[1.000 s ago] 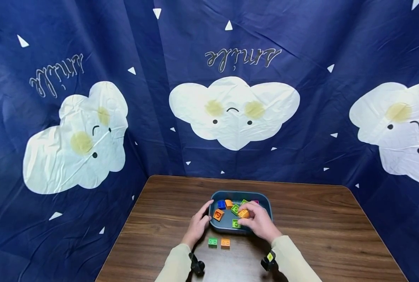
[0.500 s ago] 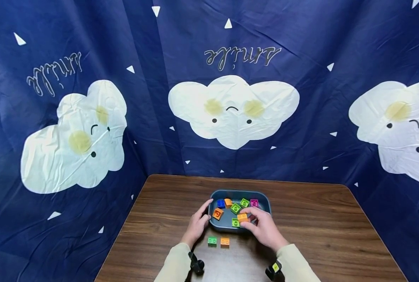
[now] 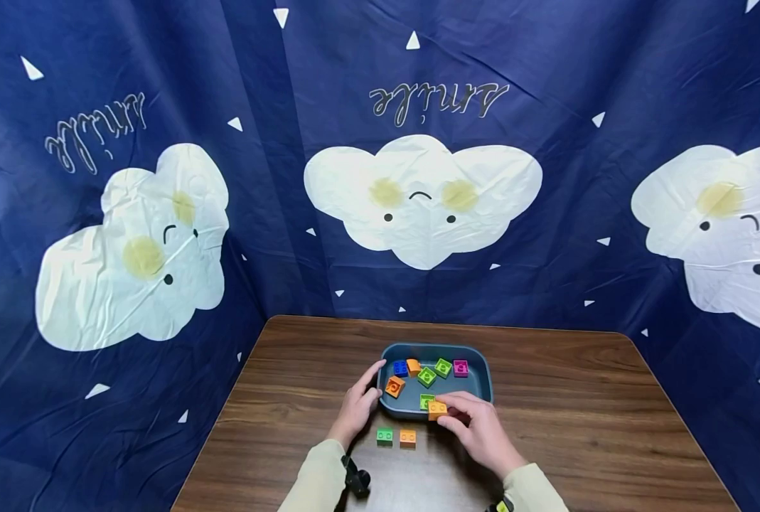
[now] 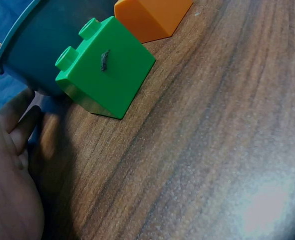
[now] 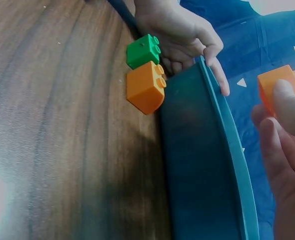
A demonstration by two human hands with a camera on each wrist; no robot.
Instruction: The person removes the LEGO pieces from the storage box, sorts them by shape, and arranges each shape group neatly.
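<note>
My right hand (image 3: 482, 432) pinches an orange toy building block (image 3: 438, 410) between thumb and fingers, over the near rim of a blue-grey plastic tray (image 3: 463, 389). Two studs face up on that block; in the right wrist view the thumb covers part of its orange side (image 5: 273, 80). At the tray's left end my left hand (image 3: 356, 411) holds the rim, its other fingers curled below in the right wrist view. On the table in front of the tray stand a green block (image 3: 384, 436) and another orange block (image 3: 408, 439), side by side, studs up.
Inside the tray lie a blue block (image 3: 400, 368), a curved orange block (image 3: 414, 367), an orange block (image 3: 394, 386), a magenta block (image 3: 461, 368) and several lime blocks (image 3: 426, 377). The wooden table (image 3: 559, 398) meets a dark blue curtain (image 3: 277, 213) at the back.
My right hand has carried the orange block toward me and slightly left, from over the tray's middle to its near rim. The left hand has stayed at the tray's left end.
</note>
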